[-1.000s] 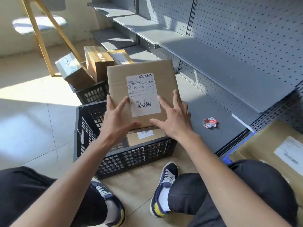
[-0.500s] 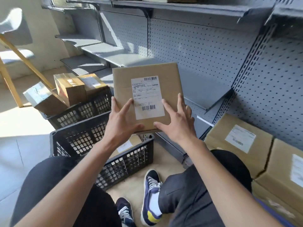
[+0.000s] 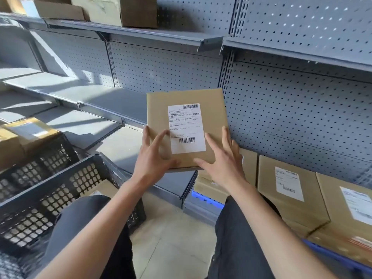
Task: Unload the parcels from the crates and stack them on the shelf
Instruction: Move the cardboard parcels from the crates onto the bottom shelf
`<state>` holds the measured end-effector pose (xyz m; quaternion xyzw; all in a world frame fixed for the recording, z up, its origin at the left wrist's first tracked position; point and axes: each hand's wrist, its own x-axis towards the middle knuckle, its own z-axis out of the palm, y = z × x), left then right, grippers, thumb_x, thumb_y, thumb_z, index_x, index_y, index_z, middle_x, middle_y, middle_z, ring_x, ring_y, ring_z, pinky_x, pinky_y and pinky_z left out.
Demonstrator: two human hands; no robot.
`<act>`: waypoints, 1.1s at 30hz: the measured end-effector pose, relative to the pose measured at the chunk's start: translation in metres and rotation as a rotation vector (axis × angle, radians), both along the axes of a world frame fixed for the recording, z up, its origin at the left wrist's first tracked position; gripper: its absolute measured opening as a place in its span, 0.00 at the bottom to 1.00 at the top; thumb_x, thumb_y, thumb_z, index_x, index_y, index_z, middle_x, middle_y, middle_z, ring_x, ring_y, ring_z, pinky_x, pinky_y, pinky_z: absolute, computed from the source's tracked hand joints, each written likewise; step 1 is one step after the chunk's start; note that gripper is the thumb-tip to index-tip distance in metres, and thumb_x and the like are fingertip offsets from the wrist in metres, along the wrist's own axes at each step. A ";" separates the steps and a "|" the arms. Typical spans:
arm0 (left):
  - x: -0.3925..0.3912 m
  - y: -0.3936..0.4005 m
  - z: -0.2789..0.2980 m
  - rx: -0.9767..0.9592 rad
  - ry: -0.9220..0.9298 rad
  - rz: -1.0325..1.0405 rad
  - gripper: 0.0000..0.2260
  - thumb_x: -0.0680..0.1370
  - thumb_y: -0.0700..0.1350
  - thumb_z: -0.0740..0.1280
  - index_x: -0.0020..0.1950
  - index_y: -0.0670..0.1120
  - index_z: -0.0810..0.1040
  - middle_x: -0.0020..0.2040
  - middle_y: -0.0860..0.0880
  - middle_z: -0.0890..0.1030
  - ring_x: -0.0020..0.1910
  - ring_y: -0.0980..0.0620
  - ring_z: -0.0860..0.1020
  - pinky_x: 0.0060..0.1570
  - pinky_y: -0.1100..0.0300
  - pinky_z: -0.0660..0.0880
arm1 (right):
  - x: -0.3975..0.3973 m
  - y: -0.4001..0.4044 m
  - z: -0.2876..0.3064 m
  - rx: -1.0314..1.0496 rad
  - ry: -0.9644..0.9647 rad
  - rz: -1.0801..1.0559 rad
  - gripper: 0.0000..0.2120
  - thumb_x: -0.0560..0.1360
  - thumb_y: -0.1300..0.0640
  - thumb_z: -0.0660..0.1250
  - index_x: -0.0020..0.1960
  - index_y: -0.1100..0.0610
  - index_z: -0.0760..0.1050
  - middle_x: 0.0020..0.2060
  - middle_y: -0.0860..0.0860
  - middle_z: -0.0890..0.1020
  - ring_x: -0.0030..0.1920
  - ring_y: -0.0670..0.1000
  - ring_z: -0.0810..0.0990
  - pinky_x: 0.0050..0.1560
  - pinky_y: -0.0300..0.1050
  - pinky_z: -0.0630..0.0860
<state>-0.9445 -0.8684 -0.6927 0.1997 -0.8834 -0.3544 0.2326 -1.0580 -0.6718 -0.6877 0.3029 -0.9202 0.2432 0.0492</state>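
I hold a flat brown parcel (image 3: pixel 159 111) with a white label in both hands, tilted up in front of the grey pegboard shelving. My left hand (image 3: pixel 155 158) grips its lower left corner and my right hand (image 3: pixel 221 160) grips its lower right, fingers spread on the labelled face. The near black crate (image 3: pixel 60 190) stands at lower left by my knee with one parcel (image 3: pixel 102 190) still in it. Behind it, a second black crate (image 3: pixel 40 158) carries more parcels (image 3: pixel 26 131).
Several labelled parcels (image 3: pixel 289 194) stand in a row on the bottom shelf at the right. The middle shelf board (image 3: pixel 104 99) and the lower board (image 3: pixel 124 146) run leftwards. Boxes (image 3: pixel 120 11) sit on the top shelf. My knees and the tiled floor fill the foreground.
I have lifted the parcel out above the crate and swung it to the right, towards the shelving. My view turned right with it, and both hands kept the same hold.
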 end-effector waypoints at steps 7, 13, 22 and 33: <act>-0.069 0.039 -0.008 -0.005 -0.030 -0.134 0.42 0.67 0.51 0.83 0.76 0.60 0.67 0.83 0.55 0.41 0.76 0.45 0.65 0.69 0.50 0.71 | -0.034 0.064 -0.023 0.084 -0.038 -0.098 0.48 0.69 0.31 0.72 0.80 0.36 0.49 0.79 0.45 0.32 0.80 0.61 0.42 0.76 0.67 0.54; -0.112 0.073 -0.025 -0.028 -0.078 -0.267 0.37 0.69 0.52 0.80 0.74 0.64 0.68 0.82 0.59 0.41 0.76 0.45 0.65 0.69 0.45 0.72 | -0.058 0.104 -0.047 0.050 -0.051 -0.204 0.43 0.71 0.36 0.73 0.79 0.36 0.54 0.80 0.45 0.36 0.79 0.61 0.47 0.75 0.67 0.57; -0.157 0.087 -0.050 -0.144 -0.192 -0.418 0.39 0.67 0.53 0.81 0.74 0.67 0.67 0.82 0.60 0.41 0.78 0.42 0.60 0.71 0.38 0.69 | -0.092 0.136 -0.063 0.014 -0.119 -0.222 0.39 0.73 0.37 0.72 0.79 0.37 0.59 0.81 0.46 0.42 0.79 0.60 0.48 0.76 0.66 0.58; -0.203 0.068 -0.082 0.012 -0.259 -0.449 0.40 0.67 0.46 0.83 0.76 0.58 0.70 0.81 0.56 0.53 0.72 0.51 0.66 0.62 0.62 0.67 | -0.129 0.118 -0.089 0.110 -0.220 -0.222 0.35 0.75 0.41 0.72 0.77 0.39 0.62 0.81 0.45 0.47 0.77 0.59 0.56 0.72 0.57 0.63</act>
